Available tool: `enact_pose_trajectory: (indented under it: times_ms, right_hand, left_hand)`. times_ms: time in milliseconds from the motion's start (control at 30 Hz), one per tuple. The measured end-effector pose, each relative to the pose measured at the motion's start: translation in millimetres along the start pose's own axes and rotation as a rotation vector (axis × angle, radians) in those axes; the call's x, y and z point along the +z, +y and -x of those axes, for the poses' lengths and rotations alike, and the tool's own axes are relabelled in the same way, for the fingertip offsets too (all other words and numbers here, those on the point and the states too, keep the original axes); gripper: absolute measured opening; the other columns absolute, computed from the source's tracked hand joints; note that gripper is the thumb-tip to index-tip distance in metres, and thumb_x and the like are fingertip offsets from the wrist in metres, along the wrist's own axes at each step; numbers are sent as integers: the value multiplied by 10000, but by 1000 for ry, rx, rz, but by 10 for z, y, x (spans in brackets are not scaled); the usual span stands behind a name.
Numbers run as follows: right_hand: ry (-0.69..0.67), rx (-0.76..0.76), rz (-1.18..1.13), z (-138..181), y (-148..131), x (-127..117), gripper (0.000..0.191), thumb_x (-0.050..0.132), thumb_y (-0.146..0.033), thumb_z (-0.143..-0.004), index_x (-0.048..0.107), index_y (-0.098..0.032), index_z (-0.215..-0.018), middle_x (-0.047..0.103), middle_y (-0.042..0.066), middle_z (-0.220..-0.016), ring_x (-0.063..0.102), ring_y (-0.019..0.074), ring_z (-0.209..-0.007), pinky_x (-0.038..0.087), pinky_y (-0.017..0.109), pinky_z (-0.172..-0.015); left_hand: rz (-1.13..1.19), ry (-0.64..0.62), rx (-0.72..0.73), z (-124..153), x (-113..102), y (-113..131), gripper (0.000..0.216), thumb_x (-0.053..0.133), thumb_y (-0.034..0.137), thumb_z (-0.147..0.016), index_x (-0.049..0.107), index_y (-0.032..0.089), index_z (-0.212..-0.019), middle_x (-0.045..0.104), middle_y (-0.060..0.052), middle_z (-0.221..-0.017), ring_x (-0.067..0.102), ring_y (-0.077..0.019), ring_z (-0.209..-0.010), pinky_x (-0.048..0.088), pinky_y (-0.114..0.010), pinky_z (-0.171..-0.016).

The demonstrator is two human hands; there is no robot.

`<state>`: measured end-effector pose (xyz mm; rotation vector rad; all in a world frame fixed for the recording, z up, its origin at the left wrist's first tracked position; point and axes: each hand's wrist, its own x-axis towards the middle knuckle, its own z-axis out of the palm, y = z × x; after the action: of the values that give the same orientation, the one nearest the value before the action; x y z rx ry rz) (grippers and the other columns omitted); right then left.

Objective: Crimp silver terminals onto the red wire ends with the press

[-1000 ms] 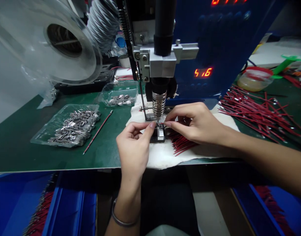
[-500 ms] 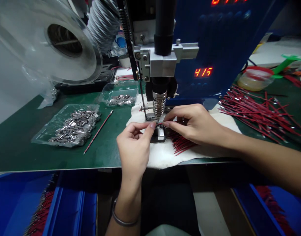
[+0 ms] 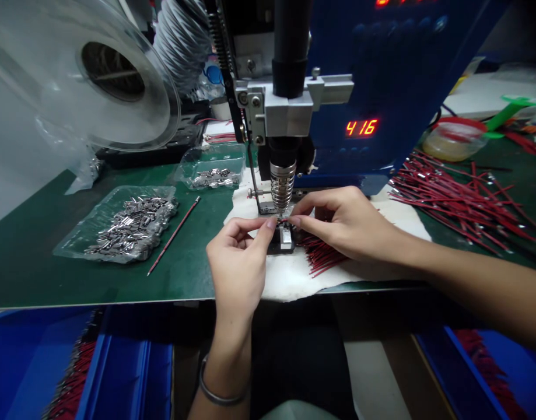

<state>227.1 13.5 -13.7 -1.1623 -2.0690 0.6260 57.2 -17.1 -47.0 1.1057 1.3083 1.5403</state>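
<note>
My left hand and my right hand meet fingertip to fingertip under the ribbed metal tip of a blue bench machine. Both hands are pinched on a thin red wire piece that lies across a small metal fixture block. What exactly sits at the wire's end is too small to make out. A bundle of short red wires lies under my right palm on a white cloth.
A plastic bag of small silver terminals lies at the left, a clear tray with more behind it. A loose red wire lies between. Several finished red wires are piled at the right. Blue bins stand below the table edge.
Both hands stay pinched at the fixture with almost no movement. The machine's red display reads 416, then 415, then 416.
</note>
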Motion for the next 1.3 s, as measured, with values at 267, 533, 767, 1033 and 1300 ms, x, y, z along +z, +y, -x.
enact_pose_trajectory:
  times_ms: [267,533,767,1033,1300]
  right_hand:
    - [31,1,-8,7,-14,20,148,644,-263,-849,735,-152,-815,677,-10,-684,529,78,-558,374,207,-543]
    - [40,8,-32,22,-20,32,145,635,-247,-858,737,-146,-832,697,3,-735,566,95,-614,396,214,-572]
    - [44,-6,-15,26,-1,31,148,625,-246,-867,741,-157,-847,716,8,-772,599,108,-650,411,220,-579]
    - [46,-18,29,27,7,31,145,622,-250,-871,739,-167,-854,730,7,-810,634,123,-707,434,228,-621]
    - [46,-26,38,24,-4,27,144,622,-247,-873,737,-164,-849,728,-3,-795,624,110,-689,430,224,-609]
  left_hand:
    - [-12,7,13,1,10,7,226,806,340,-708,706,146,-766,678,-30,-723,467,-63,-517,354,-179,-469]
    - [-24,17,2,-7,1,23,216,809,328,-700,696,149,-743,614,7,-634,366,-40,-442,310,-189,-434]
    - [-26,6,11,1,-8,9,223,802,338,-708,701,145,-761,660,-22,-689,429,-55,-474,305,-188,-438]
    - [-27,-2,39,-1,-22,-8,210,792,325,-729,701,143,-778,687,-39,-732,510,-76,-542,376,-181,-492]
    - [-18,-4,25,6,-13,-5,198,793,321,-730,705,151,-783,677,-22,-708,476,-58,-512,350,-164,-465]
